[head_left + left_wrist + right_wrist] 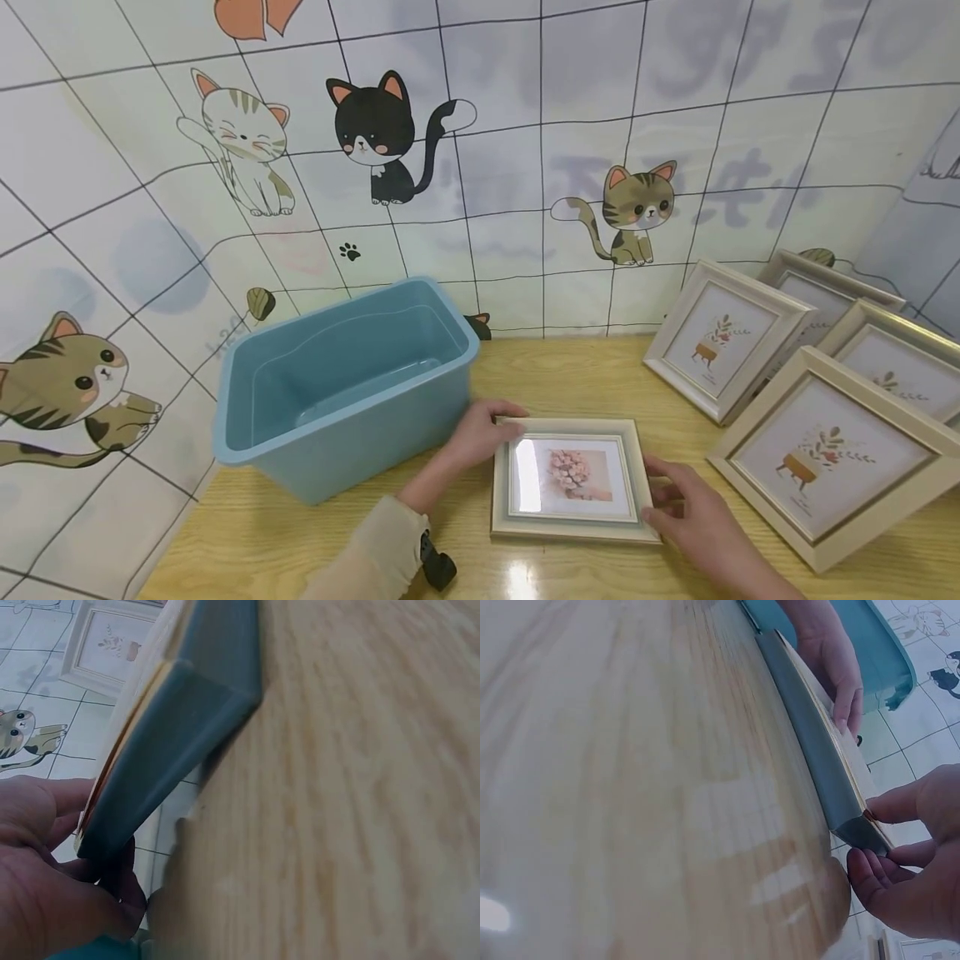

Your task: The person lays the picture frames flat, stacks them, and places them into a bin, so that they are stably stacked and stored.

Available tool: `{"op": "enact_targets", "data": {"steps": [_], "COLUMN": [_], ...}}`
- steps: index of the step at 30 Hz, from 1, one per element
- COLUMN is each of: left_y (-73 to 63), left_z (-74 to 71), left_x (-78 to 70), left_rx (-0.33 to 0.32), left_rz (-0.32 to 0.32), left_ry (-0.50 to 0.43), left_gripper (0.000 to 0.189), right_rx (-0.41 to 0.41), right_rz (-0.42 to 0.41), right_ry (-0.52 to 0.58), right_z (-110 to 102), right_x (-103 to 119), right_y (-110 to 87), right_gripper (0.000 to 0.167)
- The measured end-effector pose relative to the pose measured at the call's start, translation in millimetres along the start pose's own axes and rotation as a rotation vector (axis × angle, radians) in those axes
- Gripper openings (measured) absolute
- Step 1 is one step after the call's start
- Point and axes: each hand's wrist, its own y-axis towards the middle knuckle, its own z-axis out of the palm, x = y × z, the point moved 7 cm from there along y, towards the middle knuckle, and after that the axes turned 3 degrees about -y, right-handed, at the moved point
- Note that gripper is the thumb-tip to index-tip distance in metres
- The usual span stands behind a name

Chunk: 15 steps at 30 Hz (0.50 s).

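Frame (pixel 574 482) and flower print sit between our two hands on the pale wood-grain worktop (pixel 457 554), face up, its glass catching a white streak of light on the side nearer our left hand (pixel 480 433). With that hand we pinch the left border, thumb over the top. With our right hand (pixel 693 510) we grip the opposite side, thumb and fingers close together at the edge near the lower corner. Whether the back rests wholly on the worktop, we cannot tell. From our wrists, we see the frame's outer side as blue-grey.

Just beyond our left hand, and to its left, stands a blue plastic tub (pixel 375 442), open side up. Past our right hand, four more frames stand upright in a cluster; on the nearest one (pixel 832 458) we make out a brown planter with leafy sprays, while those behind are partly hidden. A beige sleeve (pixel 371 550) covers our left forearm, a black strap (pixel 437 567) at its cuff. Ahead of both hands rises a grid-patterned wall covering (pixel 510 217) with cartoon cats.
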Motion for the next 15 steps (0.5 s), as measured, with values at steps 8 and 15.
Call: {"op": "enact_targets", "data": {"steps": [8,15], "left_y": [1.9,2.9], "left_z": [7.6,7.7], "left_x": [6.9,6.4], "left_rx": [-0.017,-0.068], "left_rz": [-0.039,-0.029], "left_ry": [0.064,0.096], "left_gripper": [0.021,0.018], "right_rx": [-0.018,0.015], "right_rz": [-0.007,0.005], "right_ry": [-0.003,0.003], "right_z": [-1.6,-2.2], "right_x": [-2.4,-6.3], "right_y": [-0.2,1.2], "right_gripper": [0.059,0.059]}}
